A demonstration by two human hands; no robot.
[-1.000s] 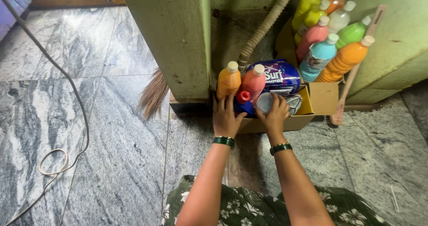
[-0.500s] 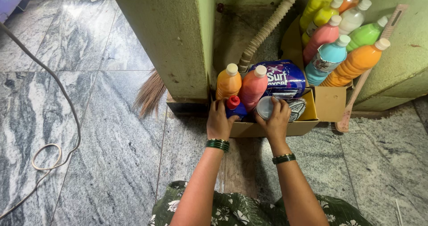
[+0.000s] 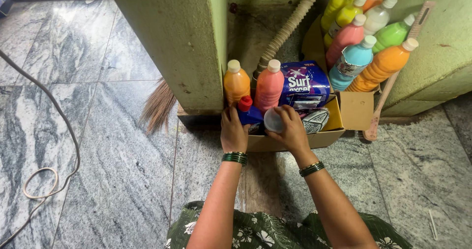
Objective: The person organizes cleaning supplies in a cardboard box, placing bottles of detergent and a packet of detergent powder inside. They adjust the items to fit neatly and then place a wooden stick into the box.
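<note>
A: Where are the two hands?

B: Both are at the cardboard box (image 3: 295,142) on the stone floor (image 3: 113,146). The left hand (image 3: 233,131) lies on the front corner of the box, touching the blue bottle with the red cap (image 3: 248,112). Its fingers are curled there, but I cannot tell if they really clasp the bottle.

A: And the right hand?

B: The right hand (image 3: 291,129) has its grip closed around a small round container with a pale lid (image 3: 272,120), just at the front edge of the box.

A: What is behind it?

B: An orange bottle (image 3: 236,84) and a pink bottle (image 3: 269,86) stand upright in the box, beside a purple detergent packet (image 3: 305,83). Further back, a group of coloured bottles (image 3: 366,47) leans against the green wall (image 3: 442,28). A broom (image 3: 158,109) shows beside the pillar (image 3: 182,42), and a cable (image 3: 49,131) runs over the floor on the left.
</note>
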